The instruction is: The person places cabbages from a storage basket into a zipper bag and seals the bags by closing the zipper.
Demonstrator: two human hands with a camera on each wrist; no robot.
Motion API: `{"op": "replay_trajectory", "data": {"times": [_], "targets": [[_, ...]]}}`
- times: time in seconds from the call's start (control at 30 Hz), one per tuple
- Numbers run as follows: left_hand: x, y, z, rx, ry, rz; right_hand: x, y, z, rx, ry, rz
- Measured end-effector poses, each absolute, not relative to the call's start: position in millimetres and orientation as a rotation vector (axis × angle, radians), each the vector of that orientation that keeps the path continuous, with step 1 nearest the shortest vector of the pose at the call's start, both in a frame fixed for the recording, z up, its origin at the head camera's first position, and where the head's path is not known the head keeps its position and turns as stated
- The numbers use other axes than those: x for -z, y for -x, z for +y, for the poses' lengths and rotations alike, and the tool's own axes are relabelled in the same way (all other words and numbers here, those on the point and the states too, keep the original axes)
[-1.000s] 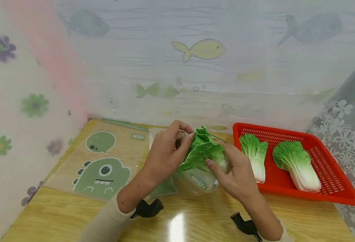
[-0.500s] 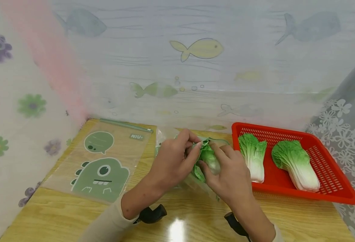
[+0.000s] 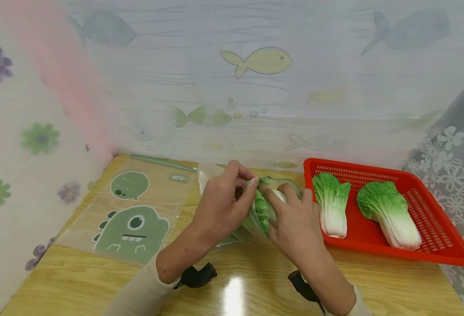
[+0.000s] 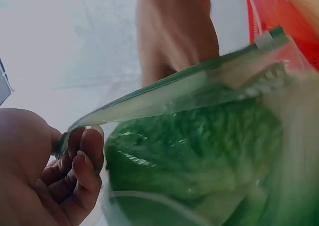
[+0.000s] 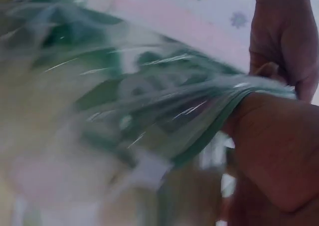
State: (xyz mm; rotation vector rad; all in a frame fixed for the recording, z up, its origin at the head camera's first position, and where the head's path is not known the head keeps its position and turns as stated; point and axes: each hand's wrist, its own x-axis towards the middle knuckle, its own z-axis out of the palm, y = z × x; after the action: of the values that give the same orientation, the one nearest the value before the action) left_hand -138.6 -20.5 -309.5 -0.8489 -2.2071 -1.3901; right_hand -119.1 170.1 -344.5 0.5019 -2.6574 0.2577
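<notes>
- Left hand point(image 3: 225, 199) pinches the rim of a zip bag point(image 4: 184, 99), cabbage point(image 3: 261, 210) inside.
- Right hand point(image 3: 295, 224) reaches into its mouth, partly blocking the view; its grip cannot be told.
- Red basket point(image 3: 360, 230), three o'clock, holds two cabbages point(image 3: 332, 206); printed bag point(image 3: 137, 232), nine o'clock.

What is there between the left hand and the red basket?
The right hand and a bag with cabbage inside, as the head view shows.

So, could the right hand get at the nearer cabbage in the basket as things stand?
Probably yes: the right hand is close to the basket, and that cabbage lies uncovered just inside its rim. But the hand is at the mouth of the bag, so likely needs freeing first.
</notes>
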Motion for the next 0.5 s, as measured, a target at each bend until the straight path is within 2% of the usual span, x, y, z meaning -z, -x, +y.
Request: {"op": "replay_trajectory", "data": {"times": [0.17,0.3,0.5], "targets": [[306,141,-31,1.531,0.827,-2.160,340,125,183,-0.657,-0.749,-2.647],[302,143,-39,1.565,0.820,-2.154,335,123,190,-0.895,-0.832,-2.676],[303,135,-31,1.665,0.950,-2.162,344,125,179,-0.599,-0.841,-2.585]]}}
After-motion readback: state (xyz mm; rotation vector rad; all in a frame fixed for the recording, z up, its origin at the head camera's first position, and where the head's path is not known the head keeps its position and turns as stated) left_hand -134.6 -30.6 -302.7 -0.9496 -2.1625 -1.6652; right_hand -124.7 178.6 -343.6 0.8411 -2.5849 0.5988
